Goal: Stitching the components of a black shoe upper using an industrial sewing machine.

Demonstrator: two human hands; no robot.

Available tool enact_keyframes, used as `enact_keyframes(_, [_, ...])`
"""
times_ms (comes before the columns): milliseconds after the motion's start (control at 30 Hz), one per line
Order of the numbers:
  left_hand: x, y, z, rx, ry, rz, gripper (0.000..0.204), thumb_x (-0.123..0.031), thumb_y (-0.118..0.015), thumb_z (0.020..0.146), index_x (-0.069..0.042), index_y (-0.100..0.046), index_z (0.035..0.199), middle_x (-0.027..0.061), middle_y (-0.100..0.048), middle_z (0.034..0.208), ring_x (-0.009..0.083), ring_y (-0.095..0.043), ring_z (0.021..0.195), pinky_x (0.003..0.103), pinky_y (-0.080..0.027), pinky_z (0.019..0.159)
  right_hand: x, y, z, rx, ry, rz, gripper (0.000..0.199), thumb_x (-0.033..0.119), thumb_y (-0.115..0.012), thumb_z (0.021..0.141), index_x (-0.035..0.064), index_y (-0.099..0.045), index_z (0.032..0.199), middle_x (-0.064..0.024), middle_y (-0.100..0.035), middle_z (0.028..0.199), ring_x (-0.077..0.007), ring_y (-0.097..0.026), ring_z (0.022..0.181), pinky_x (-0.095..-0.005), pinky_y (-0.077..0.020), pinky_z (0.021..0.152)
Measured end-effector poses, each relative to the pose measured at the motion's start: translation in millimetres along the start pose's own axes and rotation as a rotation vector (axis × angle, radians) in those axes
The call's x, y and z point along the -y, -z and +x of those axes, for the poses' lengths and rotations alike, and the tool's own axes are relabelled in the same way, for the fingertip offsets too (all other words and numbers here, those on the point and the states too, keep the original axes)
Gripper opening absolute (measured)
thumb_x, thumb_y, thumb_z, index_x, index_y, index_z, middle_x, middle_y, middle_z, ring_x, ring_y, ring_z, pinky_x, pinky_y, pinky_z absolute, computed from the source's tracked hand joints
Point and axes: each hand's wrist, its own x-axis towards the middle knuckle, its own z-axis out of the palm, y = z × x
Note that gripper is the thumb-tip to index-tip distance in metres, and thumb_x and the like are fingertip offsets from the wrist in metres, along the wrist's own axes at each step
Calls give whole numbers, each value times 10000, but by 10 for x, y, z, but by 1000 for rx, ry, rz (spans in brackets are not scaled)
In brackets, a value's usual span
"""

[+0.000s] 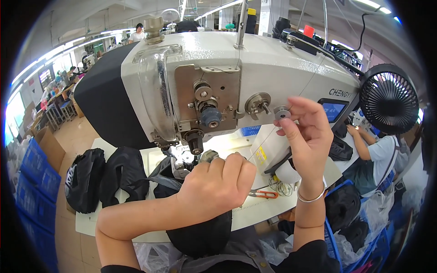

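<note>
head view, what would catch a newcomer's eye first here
The big white industrial sewing machine fills the upper middle of the picture, its metal tension discs and knobs facing the camera. Right in front of it the right hand pinches a thread at a small metal disc on the machine's face, while the left hand is closed near the needle area over black fabric. A black fan stands at the right edge.

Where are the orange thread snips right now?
In the head view, the orange thread snips lie on the white table, lower centre-right, between the left hand and the right wrist's silver bracelet, below the sewing machine.
</note>
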Motion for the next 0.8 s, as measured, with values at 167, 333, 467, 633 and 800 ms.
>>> enact_keyframes(167, [-5,32,-50,41,6,-43,159,-96,-571,595,-75,-420,636,-7,-371,583,57,-370,417,180,-290,347,-70,62,66,173,16,44,218,-90,-557,757,-8,-616,950,-64,-571,874,-80,-559,729,-188,-465,626])
enact_keyframes(333, [46,36,-67,32,3,1,146,-88,-571,595,-70,-435,643,-4,-411,607,56,-378,422,180,-285,345,-69,49,89,207,46,73,205,-89,-578,747,-14,-612,935,-55,-557,864,-78,-551,733,-181,-458,612])
enact_keyframes(467, [67,68,-76,47,7,9,141,-79,-579,603,-64,-444,643,3,-449,631,54,-389,427,179,-283,345,-71,12,74,171,-36,145,200,-86,-581,742,-19,-608,928,-64,-554,862,-91,-552,757,-185,-468,618])
enact_keyframes(633, [85,109,-85,-8,37,-14,134,-63,-586,633,-67,-452,633,-2,-450,621,49,-381,420,182,-268,345,-124,19,77,167,200,-16,201,-95,-586,719,-15,-600,904,-95,-563,889,-136,-576,801,-222,-500,658])
enact_keyframes(800, [131,217,-63,-63,46,10,162,-25,-597,673,-68,-450,619,-14,-415,576,50,-377,412,184,-252,345,-92,49,41,205,259,-3,186,-127,-586,693,-31,-597,853,-124,-558,937,-163,-589,830,-230,-515,705])
